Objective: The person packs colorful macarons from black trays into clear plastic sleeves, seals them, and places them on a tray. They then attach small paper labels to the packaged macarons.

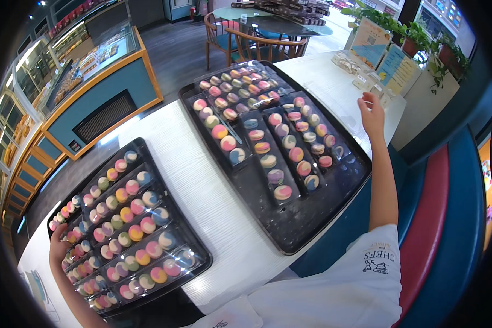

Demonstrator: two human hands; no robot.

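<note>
My left hand [58, 242] is at the far edge of the left black tray [207, 256], against clear plastic packs of macarons [76, 235]. Its fingertips are partly hidden, so a grip cannot be made out. Rows of two-tone macarons [135, 233] in clear packs fill that tray. My right hand [373, 112] is raised past the right black tray [283, 229], fingers bent and apart with nothing visible between them. Small clear packets [363, 82] lie just beyond it. The right tray bears more packed macarons [296, 153] and a thin pale stick [231, 130].
Both trays rest on a white table [188, 164]. Two printed signs [397, 67] and potted plants [412, 41] stand at its far right end. A curved bench [426, 229] runs along the right. Beyond are a pastry display case [106, 82] and wooden chairs [266, 45].
</note>
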